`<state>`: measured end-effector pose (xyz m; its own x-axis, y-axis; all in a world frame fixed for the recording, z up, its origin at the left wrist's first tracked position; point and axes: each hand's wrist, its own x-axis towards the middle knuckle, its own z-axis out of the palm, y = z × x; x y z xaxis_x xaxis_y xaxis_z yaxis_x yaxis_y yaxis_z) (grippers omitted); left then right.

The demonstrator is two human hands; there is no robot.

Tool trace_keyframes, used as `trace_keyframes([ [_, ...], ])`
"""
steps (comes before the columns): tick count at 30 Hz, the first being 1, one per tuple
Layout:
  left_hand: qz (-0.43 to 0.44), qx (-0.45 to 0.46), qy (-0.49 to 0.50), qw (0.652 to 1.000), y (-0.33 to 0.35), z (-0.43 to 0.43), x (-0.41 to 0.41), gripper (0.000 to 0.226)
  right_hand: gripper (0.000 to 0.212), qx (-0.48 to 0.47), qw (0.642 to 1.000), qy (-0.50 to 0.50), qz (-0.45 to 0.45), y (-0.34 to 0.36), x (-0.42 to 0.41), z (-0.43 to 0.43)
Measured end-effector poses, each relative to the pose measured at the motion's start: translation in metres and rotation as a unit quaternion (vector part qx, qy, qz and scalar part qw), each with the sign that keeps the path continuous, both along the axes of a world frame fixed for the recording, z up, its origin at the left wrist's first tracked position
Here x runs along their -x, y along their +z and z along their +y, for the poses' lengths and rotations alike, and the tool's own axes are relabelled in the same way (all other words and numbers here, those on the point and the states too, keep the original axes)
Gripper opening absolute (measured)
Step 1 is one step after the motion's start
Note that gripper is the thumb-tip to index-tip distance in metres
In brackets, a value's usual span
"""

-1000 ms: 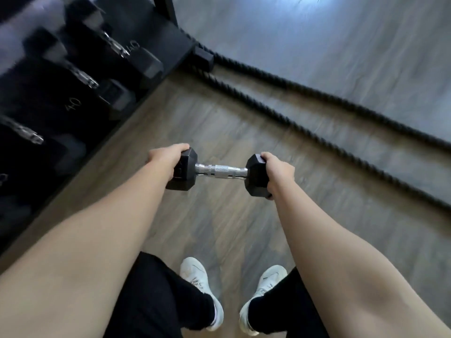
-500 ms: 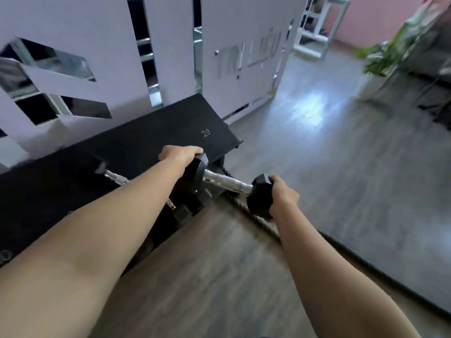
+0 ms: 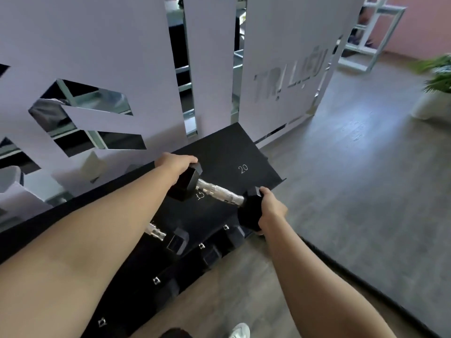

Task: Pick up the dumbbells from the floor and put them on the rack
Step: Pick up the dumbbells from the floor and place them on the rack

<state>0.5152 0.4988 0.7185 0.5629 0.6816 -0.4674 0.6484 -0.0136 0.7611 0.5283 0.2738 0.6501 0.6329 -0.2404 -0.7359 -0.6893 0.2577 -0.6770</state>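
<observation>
I hold a black hex dumbbell (image 3: 220, 192) with a chrome handle by its two heads. My left hand (image 3: 174, 162) grips the far head and my right hand (image 3: 269, 207) grips the near head. The dumbbell hangs just over the top shelf of the black rack (image 3: 234, 152), above a white "15" mark and left of a "20" mark. Whether it touches the shelf I cannot tell. Another dumbbell (image 3: 168, 239) lies on the shelf below, partly hidden by my left forearm.
A white cut-out partition wall (image 3: 122, 57) stands directly behind the rack. More dark dumbbell heads (image 3: 211, 257) sit on the lower tiers. A black rope (image 3: 353, 284) runs along the grey floor to the right. A potted plant (image 3: 436, 93) stands at far right.
I have risen from the floor and turned to the rack. The dumbbell, in both hands throughout, has moved up and forward from beside the rack to over its top shelf.
</observation>
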Motion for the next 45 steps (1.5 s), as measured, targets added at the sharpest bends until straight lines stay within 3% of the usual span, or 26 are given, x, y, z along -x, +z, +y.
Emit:
trace_keyframes([
  [6, 0.058, -0.038, -0.031, 0.997, -0.047, 0.062, -0.07, 0.067, 0.085, -0.01, 0.997, -0.022, 0.073, -0.062, -0.047, 0.064],
  [14, 0.155, -0.087, -0.097, 0.979, -0.132, 0.132, -0.178, 0.076, 0.075, -0.026, 0.978, -0.063, 0.198, -0.149, -0.111, 0.147],
  [20, 0.203, -0.11, -0.135, 0.964, -0.18, 0.157, -0.208, 0.076, 0.049, -0.027, 0.971, -0.065, 0.23, -0.181, -0.134, 0.175],
  [24, 0.213, -0.099, -0.148, 0.961, -0.199, 0.153, -0.211, 0.069, 0.068, 0.01, 0.975, -0.042, 0.216, -0.214, -0.13, 0.169],
  [26, 0.22, -0.089, -0.145, 0.96, -0.207, 0.148, -0.212, 0.062, 0.068, 0.037, 0.974, -0.034, 0.22, -0.236, -0.133, 0.162],
  [32, 0.208, -0.097, -0.17, 0.958, -0.209, 0.127, -0.21, 0.05, 0.024, 0.126, 0.974, 0.04, 0.182, -0.18, -0.151, 0.158],
  [37, 0.201, -0.139, -0.252, 0.936, -0.175, 0.115, -0.21, 0.045, 0.018, 0.136, 0.973, 0.121, 0.145, -0.147, -0.17, 0.142],
  [41, 0.162, -0.192, -0.286, 0.925, -0.138, 0.097, -0.203, 0.041, 0.02, 0.166, 0.966, 0.189, 0.054, -0.099, -0.186, 0.128],
  [45, 0.103, -0.24, -0.324, 0.909, -0.082, 0.07, -0.181, 0.026, 0.033, 0.251, 0.915, 0.306, -0.081, -0.031, -0.19, 0.113],
])
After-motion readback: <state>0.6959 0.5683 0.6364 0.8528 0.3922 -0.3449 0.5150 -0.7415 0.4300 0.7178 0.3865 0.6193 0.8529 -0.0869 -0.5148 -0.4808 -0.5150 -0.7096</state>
